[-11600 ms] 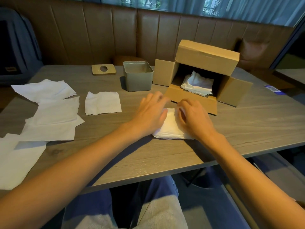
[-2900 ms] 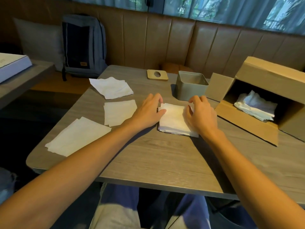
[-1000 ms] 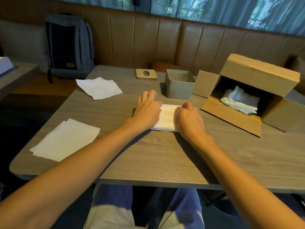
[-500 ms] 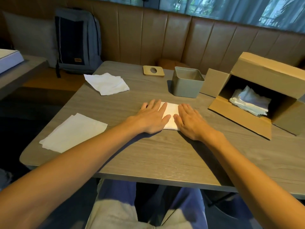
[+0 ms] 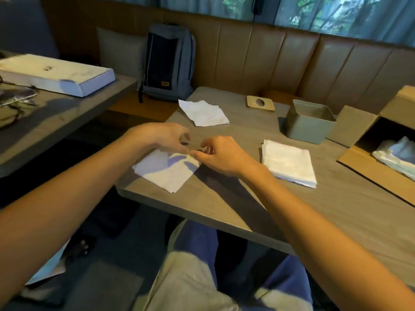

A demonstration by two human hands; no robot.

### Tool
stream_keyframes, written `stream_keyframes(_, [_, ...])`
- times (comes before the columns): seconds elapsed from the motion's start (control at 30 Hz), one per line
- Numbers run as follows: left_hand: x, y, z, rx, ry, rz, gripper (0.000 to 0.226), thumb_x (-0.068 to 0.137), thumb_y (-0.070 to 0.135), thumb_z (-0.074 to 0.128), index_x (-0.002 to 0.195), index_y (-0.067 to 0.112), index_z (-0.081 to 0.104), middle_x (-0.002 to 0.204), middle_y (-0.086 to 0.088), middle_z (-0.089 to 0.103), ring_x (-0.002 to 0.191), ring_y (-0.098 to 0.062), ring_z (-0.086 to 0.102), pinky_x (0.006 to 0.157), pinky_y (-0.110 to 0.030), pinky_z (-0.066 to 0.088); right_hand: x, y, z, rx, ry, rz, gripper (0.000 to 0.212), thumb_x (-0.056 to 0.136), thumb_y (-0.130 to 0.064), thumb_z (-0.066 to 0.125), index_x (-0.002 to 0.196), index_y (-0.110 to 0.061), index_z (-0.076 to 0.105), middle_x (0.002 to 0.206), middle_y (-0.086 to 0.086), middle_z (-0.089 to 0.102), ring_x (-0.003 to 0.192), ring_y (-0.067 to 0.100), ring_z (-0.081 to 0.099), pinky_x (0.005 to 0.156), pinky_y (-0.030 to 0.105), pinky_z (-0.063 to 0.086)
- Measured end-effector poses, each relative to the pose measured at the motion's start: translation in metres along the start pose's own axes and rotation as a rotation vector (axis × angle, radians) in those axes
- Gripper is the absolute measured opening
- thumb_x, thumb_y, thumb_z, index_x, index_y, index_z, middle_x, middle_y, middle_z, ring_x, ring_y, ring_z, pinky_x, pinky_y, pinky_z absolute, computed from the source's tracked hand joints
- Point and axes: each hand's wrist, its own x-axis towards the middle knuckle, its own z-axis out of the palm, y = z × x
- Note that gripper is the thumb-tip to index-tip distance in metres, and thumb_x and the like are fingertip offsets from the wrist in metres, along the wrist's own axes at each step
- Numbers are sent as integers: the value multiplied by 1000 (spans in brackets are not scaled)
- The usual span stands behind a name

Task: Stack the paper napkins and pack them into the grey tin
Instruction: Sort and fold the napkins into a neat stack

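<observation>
Both hands have left the pressed stack and shifted left: left hand (image 5: 165, 136) and right hand (image 5: 223, 157) meet, fingers curled, over a loose napkin (image 5: 166, 173) at the table's (image 5: 224, 207) near-left corner; blur hides any pinch. Right of them lies the napkin stack (image 5: 289, 163), the open grey tin (image 5: 310, 123) just beyond, another napkin (image 5: 203, 112) far left.

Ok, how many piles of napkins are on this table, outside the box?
3: a loose pile at the back, a thin pile under left hand and right hand, a neat stack before the grey tin. Others may be hidden.
</observation>
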Motion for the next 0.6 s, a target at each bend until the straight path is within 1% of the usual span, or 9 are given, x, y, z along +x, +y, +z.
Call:
stream_keyframes(0.1, [-5,-21,10,55,-32,-20,57,93,44,64,144,29,44,142,1,46,125,-22,51,101,-41,48,12,-17,19,-68,-24,-5,33,94,-43,65,111,-16,67,99,1,69,78,11,62,70,26,55])
stream_keyframes(0.17, [-2,-32,16,19,20,-22,46,93,44,65,134,32,48,131,2,50,116,-21,53,98,-41,50,15,-19,23,-38,-17,-3,26,95,-36,65,111,-16,66,98,-2,66,79,10,59,64,22,48])
stream_keyframes(0.2, [-1,-36,18,-18,33,-28,40,92,45,65,126,31,50,122,4,52,109,-18,55,93,-38,52,15,-19,22,-12,-11,1,22,95,-33,65,108,-16,66,95,-3,64,79,9,59,63,20,46])
stream_keyframes(0.3, [0,-41,17,-203,42,14,24,93,43,66,108,27,56,103,6,57,94,-14,59,77,-27,50,11,-12,15,80,65,18,10,97,-29,62,100,-20,63,92,-5,62,81,10,60,65,19,47])
stream_keyframes(0.37, [-1,-32,14,-427,93,68,13,95,36,65,101,25,62,100,2,64,89,-15,65,69,-26,50,6,1,5,157,182,47,10,99,-30,59,103,-21,61,96,-6,60,83,7,59,64,17,46])
stream_keyframes(0.43, [0,-11,11,-666,160,73,11,96,31,65,106,26,63,100,5,66,91,-14,67,69,-24,54,-2,18,-12,243,316,109,16,100,-30,58,112,-21,60,104,-7,60,90,7,59,72,19,50])
stream_keyframes(0.5, [9,19,9,-841,228,60,22,96,26,65,117,28,60,105,11,62,96,-11,64,74,-23,55,-13,39,-34,280,445,192,21,100,-28,58,119,-19,60,110,-6,59,98,13,60,83,28,54])
stream_keyframes(0.53, [16,36,9,-892,260,63,28,96,26,66,123,27,60,110,9,61,97,-11,62,78,-24,55,-19,51,-45,274,501,228,23,100,-26,59,121,-18,60,111,-4,59,99,15,60,85,31,54])
stream_keyframes(0.6, [32,72,10,-949,297,106,29,95,26,68,123,27,60,115,5,60,96,-13,63,77,-25,56,-33,77,-64,234,588,278,28,99,-23,60,125,-14,60,114,-2,58,99,17,58,84,30,53])
